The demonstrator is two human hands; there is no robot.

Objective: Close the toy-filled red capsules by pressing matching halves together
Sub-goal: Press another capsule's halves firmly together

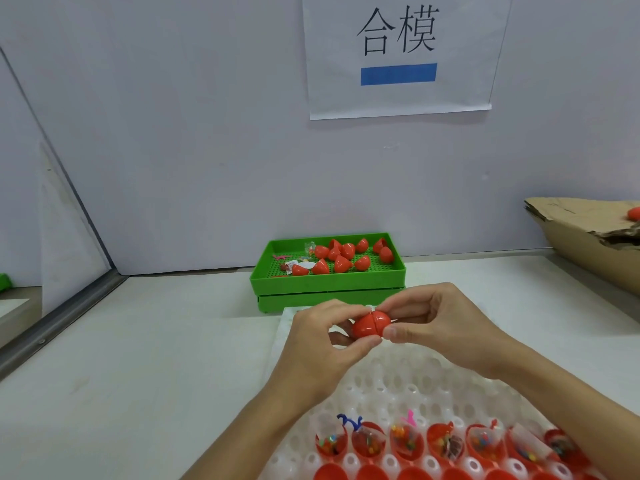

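**Capsule held at frame centre**

Head view: left hand [320, 344] and right hand [438, 325] each pinch one half of the red capsule [370, 324], halves meeting, above the white holder tray [398, 382]. Filled halves [405, 441] sit lower right; green tray [329, 271] behind.

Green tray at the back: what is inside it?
The green tray holds loose red capsule halves on its right and small toy packets on its left. Its near wall hides the front floor.

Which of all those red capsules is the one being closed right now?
Start at the green tray by the back wall and come toward the camera, above the white holder tray. The red capsule is held in the air between both hands. Unlike the open, toy-filled halves below, its two halves already meet.
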